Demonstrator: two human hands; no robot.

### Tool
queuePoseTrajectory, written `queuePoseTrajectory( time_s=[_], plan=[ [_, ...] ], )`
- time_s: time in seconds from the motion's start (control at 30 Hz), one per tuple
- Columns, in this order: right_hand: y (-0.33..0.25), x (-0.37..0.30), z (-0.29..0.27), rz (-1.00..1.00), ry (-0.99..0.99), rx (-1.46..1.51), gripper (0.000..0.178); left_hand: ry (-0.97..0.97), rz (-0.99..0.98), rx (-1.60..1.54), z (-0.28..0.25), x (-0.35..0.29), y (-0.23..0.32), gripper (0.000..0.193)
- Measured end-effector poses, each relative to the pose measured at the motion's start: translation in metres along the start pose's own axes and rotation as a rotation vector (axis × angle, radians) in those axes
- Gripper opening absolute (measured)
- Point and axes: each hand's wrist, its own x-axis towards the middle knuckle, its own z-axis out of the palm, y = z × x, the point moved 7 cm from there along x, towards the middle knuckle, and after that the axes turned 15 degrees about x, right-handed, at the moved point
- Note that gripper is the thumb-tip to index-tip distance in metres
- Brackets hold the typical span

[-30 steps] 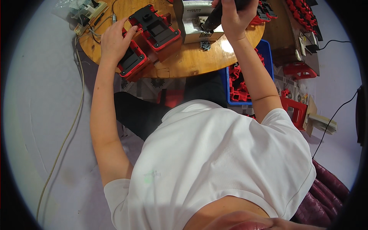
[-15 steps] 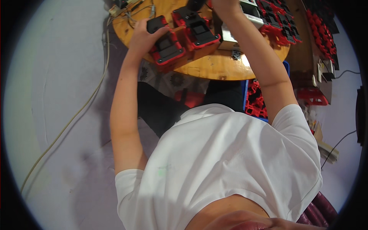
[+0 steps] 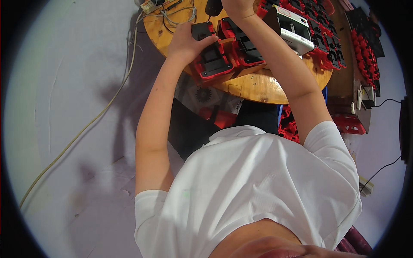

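Clasping the red-and-black case point(image 3: 214, 64) at the bench point(image 3: 262, 88) edge, the left hand point(image 3: 186, 44) grips probably light, stiff, smooth plastic, best held by its side rims, clear of the black driver point(image 3: 213, 8); the right hand's point(image 3: 239, 7) cropped fingers cannot be judged.

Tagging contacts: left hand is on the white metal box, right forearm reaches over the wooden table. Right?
Not quite: the left hand is on a red-and-black case, not the white metal box. The head view shows this. The right forearm does reach over the wooden table.
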Motion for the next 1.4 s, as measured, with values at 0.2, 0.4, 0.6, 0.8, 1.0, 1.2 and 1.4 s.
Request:
queuePoseTrajectory(
  time_s=[0.2, 0.4, 0.6, 0.8, 1.0, 1.2, 1.4],
  plan=[
    [0.002, 0.006, -0.001, -0.079, -0.063, 0.004, 0.028, -0.023, -0.006, 0.028, -0.003, -0.001, 0.003, 0.089],
    [0.011, 0.003, 0.003, 0.011, -0.076, -0.048, 0.026, 0.005, 0.0, 0.004, -0.001, 0.0, 0.0, 0.092],
    [0.02, -0.007, 0.01, 0.061, -0.133, 0.004, 0.024, -0.026, 0.001, 0.002, 0.004, 0.0, -0.003, 0.096],
    [0.016, -0.003, 0.008, -0.03, -0.171, -0.068, 0.024, -0.028, 0.011, -0.06, 0.002, 0.004, 0.001, 0.085],
    [-0.096, 0.011, -0.066, 0.24, 0.109, -0.055, 0.037, 0.106, 0.158, -0.054, -0.004, 0.002, 0.006, 0.067],
    [-0.151, -0.03, -0.149, 0.062, 0.045, -0.408, 0.04, 0.006, 0.056, -0.037, 0.0, 0.004, 0.0, 0.074],
    [-0.158, -0.055, -0.163, -0.039, 0.066, -0.396, 0.042, 0.003, 0.049, -0.03, 0.001, 0.004, -0.005, 0.074]
  ],
)
